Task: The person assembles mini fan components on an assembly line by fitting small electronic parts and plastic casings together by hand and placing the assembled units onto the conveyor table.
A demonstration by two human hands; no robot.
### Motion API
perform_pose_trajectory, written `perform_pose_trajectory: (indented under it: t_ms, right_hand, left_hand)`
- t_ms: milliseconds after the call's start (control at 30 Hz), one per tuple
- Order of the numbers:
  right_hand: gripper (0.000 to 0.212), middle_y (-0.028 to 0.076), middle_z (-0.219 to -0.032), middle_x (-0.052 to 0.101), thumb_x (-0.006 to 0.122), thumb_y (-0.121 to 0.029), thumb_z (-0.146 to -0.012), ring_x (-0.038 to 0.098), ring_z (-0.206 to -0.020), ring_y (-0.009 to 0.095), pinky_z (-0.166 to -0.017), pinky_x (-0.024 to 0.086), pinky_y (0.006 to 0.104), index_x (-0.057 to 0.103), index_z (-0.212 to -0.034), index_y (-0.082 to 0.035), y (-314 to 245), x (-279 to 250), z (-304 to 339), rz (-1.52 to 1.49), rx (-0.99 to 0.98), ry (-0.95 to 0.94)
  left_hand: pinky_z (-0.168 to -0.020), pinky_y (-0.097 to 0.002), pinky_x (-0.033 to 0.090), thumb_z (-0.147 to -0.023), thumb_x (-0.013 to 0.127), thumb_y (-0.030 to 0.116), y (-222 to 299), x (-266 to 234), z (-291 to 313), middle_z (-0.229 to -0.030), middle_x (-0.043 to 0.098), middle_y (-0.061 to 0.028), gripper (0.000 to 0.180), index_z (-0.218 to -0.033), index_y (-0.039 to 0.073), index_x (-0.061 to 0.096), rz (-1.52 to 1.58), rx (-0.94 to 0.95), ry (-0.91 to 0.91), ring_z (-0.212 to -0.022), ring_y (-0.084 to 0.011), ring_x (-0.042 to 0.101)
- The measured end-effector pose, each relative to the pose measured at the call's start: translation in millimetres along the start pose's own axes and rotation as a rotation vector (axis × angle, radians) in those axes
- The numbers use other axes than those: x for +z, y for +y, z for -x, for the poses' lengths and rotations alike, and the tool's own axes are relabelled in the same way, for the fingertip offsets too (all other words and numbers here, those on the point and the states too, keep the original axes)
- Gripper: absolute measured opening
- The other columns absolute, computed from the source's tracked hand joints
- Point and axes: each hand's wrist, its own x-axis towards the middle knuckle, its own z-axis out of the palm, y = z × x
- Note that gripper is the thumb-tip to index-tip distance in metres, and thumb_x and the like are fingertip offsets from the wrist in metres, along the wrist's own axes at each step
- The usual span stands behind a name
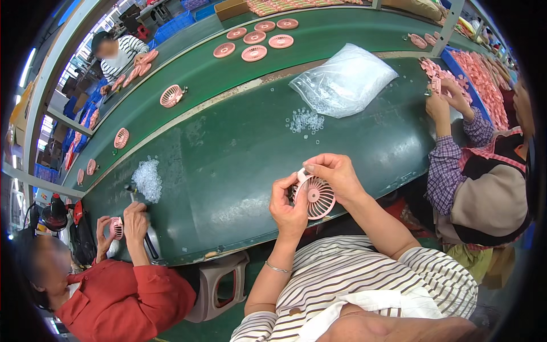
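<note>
A pink round fan housing (317, 198) with radial slats is held up over the near edge of the green worktable (239, 171). My left hand (287, 206) grips its left side, fingers curled round the rim. With thumb and fingers pinched together, my right hand (335, 175) holds the top of the housing, by a small pale part at its upper end. Whatever sits between those fingertips is mostly hidden. Beyond my hands lies a scatter of small clear plastic pieces (305, 122), beside a large clear bag (347, 80) filled with white-looking pieces.
A green conveyor belt (199, 71) carries pink fan covers (254, 53) and housings (171, 96). At left, a co-worker in red (125, 296) works near another clear pile (147, 179). At right, a co-worker in checked sleeves (447, 171) handles pink parts by a blue bin (470, 85).
</note>
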Motion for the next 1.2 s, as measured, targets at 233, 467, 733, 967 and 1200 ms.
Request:
perform_pose_trajectory:
  t_ms: [233, 467, 733, 967, 1200]
  right_hand:
    - [0.013, 0.009, -0.087, 0.066, 0.064, -0.004, -0.084, 0.062, -0.075, 0.011, -0.067, 0.052, 0.0237, 0.065, -0.094, 0.005, 6, 3, 3, 0.079, -0.010, -0.028]
    - [0.025, 0.013, -0.097, 0.059, 0.059, 0.000, -0.074, 0.056, -0.090, 0.029, -0.080, 0.041, 0.0378, 0.066, -0.098, -0.002, 4, 29, 30, 1.104, -0.977, 0.001]
    - [0.021, 0.017, -0.099, 0.059, 0.057, -0.001, -0.081, 0.060, -0.084, 0.029, -0.073, 0.050, 0.0333, 0.063, -0.100, 0.003, 7, 12, 12, 0.769, -0.690, -0.090]
    - [0.017, 0.014, -0.093, 0.062, 0.057, 0.000, -0.081, 0.062, -0.083, 0.026, -0.071, 0.050, 0.0315, 0.064, -0.097, 0.002, -9, -5, 12, 0.851, -0.602, -0.199]
    - [0.014, 0.010, -0.090, 0.065, 0.060, -0.006, -0.086, 0.061, -0.084, 0.016, -0.074, 0.047, 0.0267, 0.066, -0.095, 0.004, -26, -125, -14, 0.768, -0.513, 0.359]
  left_hand:
    - [-0.080, -0.0262, 0.050, -0.080, 0.065, -0.005, 2, 1, 2, -0.096, 0.060, -0.0105, 0.027, -0.105, -0.004, 0.054, 0.003, -0.031, 0.034, -0.089, -0.0149, 0.060]
    - [-0.079, -0.0251, 0.048, -0.081, 0.065, -0.003, -3, 0, 3, -0.096, 0.058, -0.0083, 0.039, -0.116, -0.003, 0.049, 0.041, -0.012, 0.143, -0.088, -0.0130, 0.057]
    - [-0.079, -0.0240, 0.048, -0.083, 0.063, -0.004, 7, -6, -5, -0.096, 0.057, -0.0056, 0.036, -0.118, -0.002, 0.054, -0.185, -0.022, 0.017, -0.088, -0.0114, 0.057]
    - [-0.082, -0.0251, 0.048, -0.083, 0.062, -0.003, 3, -1, -5, -0.102, 0.060, -0.0087, 0.028, -0.111, -0.004, 0.055, -0.119, -0.088, -0.064, -0.092, -0.0125, 0.057]
    - [-0.093, -0.0464, 0.039, -0.078, 0.064, 0.019, 5, -16, -115, -0.112, 0.056, -0.0159, 0.032, -0.107, 0.009, 0.058, -0.576, 0.266, -0.140, -0.110, -0.0326, 0.051]
